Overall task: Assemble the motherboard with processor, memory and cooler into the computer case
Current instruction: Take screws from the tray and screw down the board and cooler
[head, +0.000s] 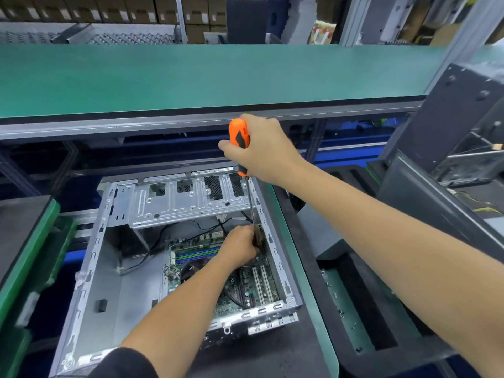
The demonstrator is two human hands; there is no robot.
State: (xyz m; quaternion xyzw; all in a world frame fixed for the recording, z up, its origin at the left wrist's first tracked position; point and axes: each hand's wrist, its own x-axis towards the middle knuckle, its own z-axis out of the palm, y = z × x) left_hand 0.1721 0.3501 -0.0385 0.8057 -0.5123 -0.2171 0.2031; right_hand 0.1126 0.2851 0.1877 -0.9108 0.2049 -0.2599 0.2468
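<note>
A green conveyor belt (191, 77) spans the background above the desk (305, 309). On the desk lies the open computer case (114, 282), with the motherboard (245, 285) seated in its right half. The right hand (261, 148) grips the orange handle of a screwdriver (240, 135), whose shaft descends to the board's far right corner. There the left hand (240, 246) pinches the shaft near its tip.
</note>
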